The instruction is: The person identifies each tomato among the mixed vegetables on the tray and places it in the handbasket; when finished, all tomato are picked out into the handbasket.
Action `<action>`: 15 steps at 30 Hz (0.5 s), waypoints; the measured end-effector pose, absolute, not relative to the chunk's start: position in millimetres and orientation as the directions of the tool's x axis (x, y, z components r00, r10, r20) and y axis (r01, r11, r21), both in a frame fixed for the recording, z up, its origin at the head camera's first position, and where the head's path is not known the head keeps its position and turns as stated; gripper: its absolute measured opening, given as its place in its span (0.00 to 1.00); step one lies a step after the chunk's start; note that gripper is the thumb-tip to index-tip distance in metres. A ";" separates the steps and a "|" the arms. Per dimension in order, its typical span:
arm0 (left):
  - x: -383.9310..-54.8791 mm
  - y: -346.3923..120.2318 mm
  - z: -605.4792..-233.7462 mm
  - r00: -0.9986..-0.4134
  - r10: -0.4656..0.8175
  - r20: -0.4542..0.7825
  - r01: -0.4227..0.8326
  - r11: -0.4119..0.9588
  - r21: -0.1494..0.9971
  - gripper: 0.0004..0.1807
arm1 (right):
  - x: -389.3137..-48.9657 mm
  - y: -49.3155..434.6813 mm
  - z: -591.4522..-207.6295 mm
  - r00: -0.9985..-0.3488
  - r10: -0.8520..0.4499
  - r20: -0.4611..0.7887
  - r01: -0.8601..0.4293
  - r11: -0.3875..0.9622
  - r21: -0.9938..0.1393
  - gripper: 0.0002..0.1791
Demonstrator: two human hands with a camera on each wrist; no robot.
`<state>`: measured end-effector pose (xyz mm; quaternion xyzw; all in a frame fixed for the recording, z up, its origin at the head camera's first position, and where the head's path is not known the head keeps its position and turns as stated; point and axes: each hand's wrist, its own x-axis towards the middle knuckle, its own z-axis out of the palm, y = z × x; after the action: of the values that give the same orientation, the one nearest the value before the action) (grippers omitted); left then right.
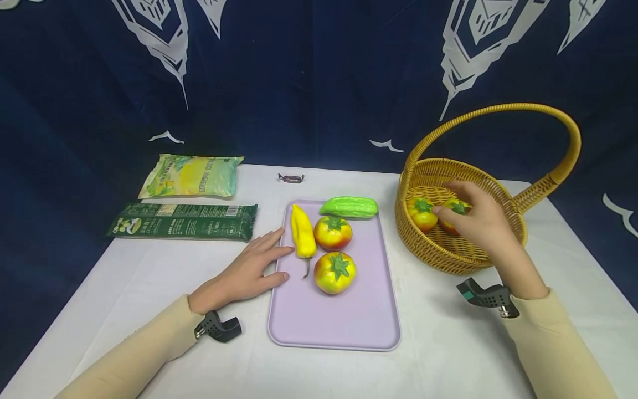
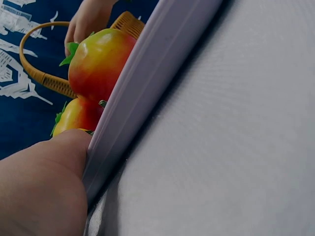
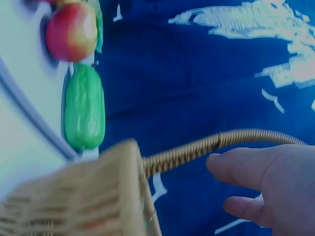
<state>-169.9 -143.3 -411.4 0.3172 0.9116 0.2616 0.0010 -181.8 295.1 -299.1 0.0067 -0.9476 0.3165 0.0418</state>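
In the head view my left hand (image 1: pixel 246 270) rests at the left edge of the lilac tray (image 1: pixel 364 310), fingers spread and straight, fingertips right at the rim. On the tray lie a yellow pepper (image 1: pixel 303 233), a green cucumber-like vegetable (image 1: pixel 350 207) and two yellow-red toy tomatoes, one behind (image 1: pixel 333 233) and one in front (image 1: pixel 335 273). My right hand (image 1: pixel 478 219) reaches over the wicker basket (image 1: pixel 423 244). Inside are a tomato on the left (image 1: pixel 422 215) and another (image 1: pixel 454 213) partly hidden under that hand. The right wrist view shows its thumb and finger apart, nothing between them.
A green long packet (image 1: pixel 184 221) and a yellow-green bag (image 1: pixel 194 176) lie at the back left of the white table. Behind the tray is a small wrapped candy (image 1: pixel 291 178). The basket's tall handle (image 1: pixel 498 108) arches above its bowl, before a dark blue curtain (image 1: pixel 309 83).
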 end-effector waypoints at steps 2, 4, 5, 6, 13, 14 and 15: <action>-169.8 -143.3 -411.4 -0.798 0.579 0.167 0.580 0.661 0.477 0.30 | -177.7 288.7 -297.8 -0.991 -0.012 0.133 -0.091 0.790 -0.607 0.38; -169.7 -143.2 -411.2 -0.798 0.580 0.165 0.579 0.660 0.479 0.30 | -173.3 282.0 -296.8 -0.981 -0.045 0.191 -0.154 0.779 -0.608 0.35; -169.6 -143.2 -411.2 -0.798 0.580 0.165 0.579 0.659 0.480 0.30 | -171.2 278.8 -296.5 -0.974 -0.063 0.217 -0.186 0.769 -0.611 0.33; -169.6 -143.2 -411.1 -0.798 0.580 0.166 0.579 0.659 0.480 0.30 | -169.2 275.7 -296.6 -0.966 -0.083 0.247 -0.222 0.758 -0.614 0.32; -169.8 -142.9 -410.5 -0.796 0.581 0.173 0.583 0.655 0.481 0.30 | -161.2 252.2 -306.2 -0.866 -0.287 0.409 -0.490 0.648 -0.584 0.28; -169.8 -142.8 -410.4 -0.796 0.581 0.173 0.583 0.655 0.481 0.30 | -160.4 249.1 -308.4 -0.852 -0.317 0.416 -0.516 0.634 -0.575 0.28; -169.8 -142.7 -410.3 -0.796 0.580 0.172 0.582 0.655 0.482 0.30 | -159.9 246.1 -310.7 -0.840 -0.345 0.420 -0.540 0.620 -0.569 0.27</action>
<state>-169.8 -142.7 -410.3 0.3194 0.9098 0.2652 -0.0012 -159.9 246.1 -310.7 0.2486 -0.8898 0.3579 0.1357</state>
